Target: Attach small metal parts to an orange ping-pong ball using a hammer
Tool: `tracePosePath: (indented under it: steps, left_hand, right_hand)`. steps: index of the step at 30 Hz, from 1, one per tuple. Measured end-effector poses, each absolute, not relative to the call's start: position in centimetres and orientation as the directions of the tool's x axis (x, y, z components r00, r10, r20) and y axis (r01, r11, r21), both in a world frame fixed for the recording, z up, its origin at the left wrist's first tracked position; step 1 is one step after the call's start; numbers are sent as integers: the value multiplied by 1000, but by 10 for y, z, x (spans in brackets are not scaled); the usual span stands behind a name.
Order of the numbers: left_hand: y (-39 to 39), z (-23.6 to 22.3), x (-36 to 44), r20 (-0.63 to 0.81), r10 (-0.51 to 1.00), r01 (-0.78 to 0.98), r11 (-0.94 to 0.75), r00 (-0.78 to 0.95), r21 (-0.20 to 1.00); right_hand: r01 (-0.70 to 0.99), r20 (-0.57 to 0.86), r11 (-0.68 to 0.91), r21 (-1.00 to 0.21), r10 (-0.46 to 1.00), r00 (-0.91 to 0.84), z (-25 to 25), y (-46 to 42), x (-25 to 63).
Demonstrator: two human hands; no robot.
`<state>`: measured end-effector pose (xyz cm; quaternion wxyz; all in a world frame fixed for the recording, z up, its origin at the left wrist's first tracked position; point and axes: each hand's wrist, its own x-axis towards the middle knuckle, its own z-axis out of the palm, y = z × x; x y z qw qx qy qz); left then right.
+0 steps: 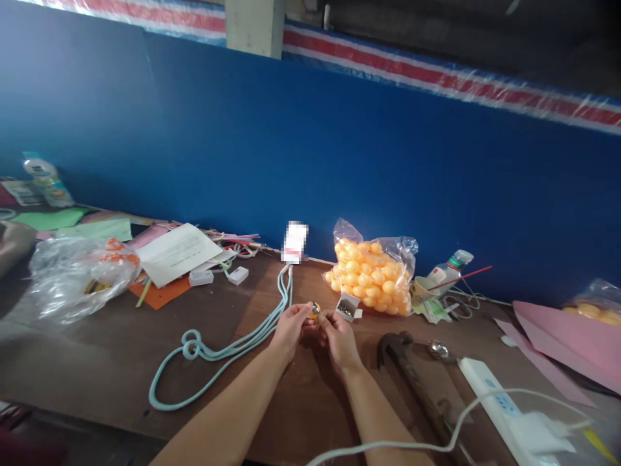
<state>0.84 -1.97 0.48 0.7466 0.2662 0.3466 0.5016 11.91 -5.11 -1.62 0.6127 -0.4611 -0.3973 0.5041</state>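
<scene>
Over the middle of the table, my left hand [290,330] and my right hand [343,343] meet, fingers closed in a pinch. Between their fingertips is a small round piece [315,311], orange with a shiny, metallic-looking face; its exact kind is not clear. Just beyond my right hand stands a small open box [347,309] with tiny metal bits in it. A clear bag of orange balls [363,275] lies behind the box. To the left of my left hand, a light-blue cord [228,355] runs in loops up to a white phone-like item [295,243].
A claw hammer [412,375] lies right of my right arm, beside a shiny metal piece [438,349] and a white power strip [490,388]. A white cable [388,445] crosses in front. Papers [179,254] and a plastic bag [63,278] cover the left; another person's hand [14,243] shows there.
</scene>
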Motion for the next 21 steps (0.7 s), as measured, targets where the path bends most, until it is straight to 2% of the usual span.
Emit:
tracePosePath:
  steps: [21]
  left_hand:
    - [-19,-1,9,-209,949,-481,301,237,823]
  right_hand:
    - [-183,47,92,-979,971,234,-16,-50,120]
